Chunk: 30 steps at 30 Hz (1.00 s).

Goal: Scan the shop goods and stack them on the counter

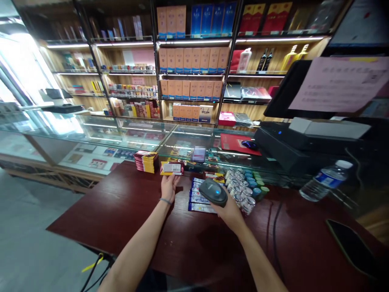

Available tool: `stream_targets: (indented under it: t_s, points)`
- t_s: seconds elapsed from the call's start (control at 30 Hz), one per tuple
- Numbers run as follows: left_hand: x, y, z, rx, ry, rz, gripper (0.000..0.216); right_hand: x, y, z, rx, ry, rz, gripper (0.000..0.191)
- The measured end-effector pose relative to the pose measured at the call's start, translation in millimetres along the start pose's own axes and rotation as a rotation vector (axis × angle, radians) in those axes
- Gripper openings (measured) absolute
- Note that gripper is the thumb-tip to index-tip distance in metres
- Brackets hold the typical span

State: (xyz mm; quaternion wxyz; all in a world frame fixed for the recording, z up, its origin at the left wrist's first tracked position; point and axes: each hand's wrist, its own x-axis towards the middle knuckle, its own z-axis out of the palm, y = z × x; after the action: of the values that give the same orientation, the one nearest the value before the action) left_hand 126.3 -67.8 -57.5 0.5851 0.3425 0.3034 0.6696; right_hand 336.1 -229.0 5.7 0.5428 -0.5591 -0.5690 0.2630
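Observation:
My left hand [170, 187] is closed on the lower edge of a flat red and yellow packet [172, 168], whose barcode side faces me. My right hand [228, 211] grips a black barcode scanner [213, 192] with a blue light on top; its handle is hidden by my fingers. A neat stack of similar red and yellow packets [146, 161] stands left of my left hand. Under and beside the scanner lie blue and white sachets [199, 205]. Right of the scanner are rows of clear-topped small containers [240, 186], with blue and green ones behind.
On the dark wooden table [121, 215] a water bottle [326, 180] and a phone [351, 245] lie to the right, near a black cable [276, 231]. A glass counter [133, 136] runs behind. A monitor [287, 87] with pink paper rises at right. Shelves of boxes [194, 61] line the wall.

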Motion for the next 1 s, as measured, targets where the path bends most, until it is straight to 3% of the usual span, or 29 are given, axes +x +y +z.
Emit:
stream_targets:
  t_s: [0.2,0.43,0.73,0.87,1.0]
  points:
    - [-0.2,1.2,3.8,0.11,-0.027,0.036,0.03,-3.0,0.0,0.7,-0.146,-0.167,0.051,0.047]
    - [-1.2,3.5,5.5,-0.028,-0.006,0.004,0.03,-3.8,-3.6,0.2,-0.107,-0.05,0.074,0.05]
    - [2.2,1.7,2.6,0.022,0.053,0.033,0.035,-2.0,6.1,-1.3,-0.086,-0.013,0.064,0.049]
    - [16.1,27.1,2.7,0.137,0.2,0.158,0.03,-0.5,10.6,-3.8,-0.067,0.006,0.036,0.053]
    - [46.2,83.4,-12.0,0.511,0.347,0.412,0.032,2.9,15.3,-8.1,-0.067,0.035,0.011,0.044]
